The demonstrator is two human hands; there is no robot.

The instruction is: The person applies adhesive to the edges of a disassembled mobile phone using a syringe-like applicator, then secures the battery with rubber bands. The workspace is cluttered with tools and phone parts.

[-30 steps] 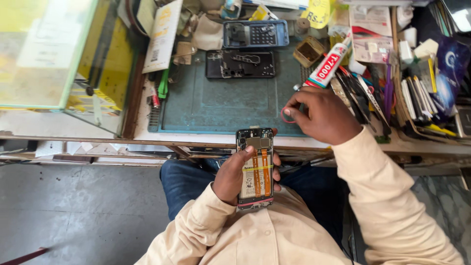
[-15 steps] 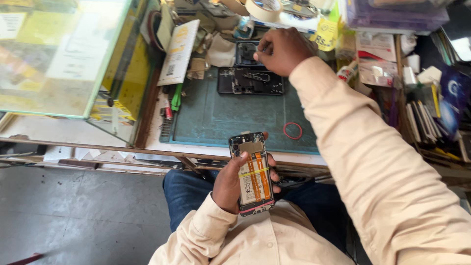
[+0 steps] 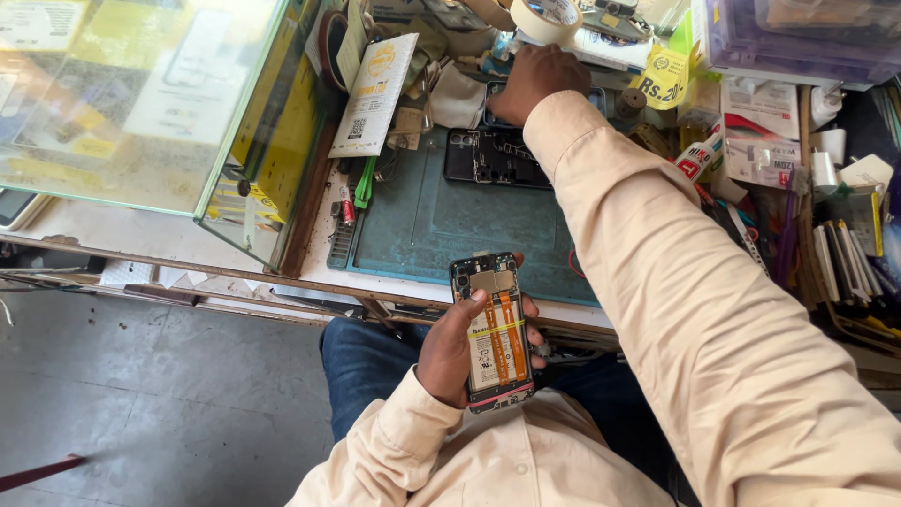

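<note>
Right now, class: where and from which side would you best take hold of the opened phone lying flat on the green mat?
Take the dark opened phone by its two long edges, coming from above. It lies flat on the green mat with its insides facing up, so a side-edge hold probably avoids the exposed parts.

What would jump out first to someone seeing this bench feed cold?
The opened phone with its back off, orange ribbon cables showing, gripped in the left hand over the lap. Next, the right hand stretched across the green work mat to the cluttered far edge, just below a roll of tape. A glass display case fills the left.
</note>
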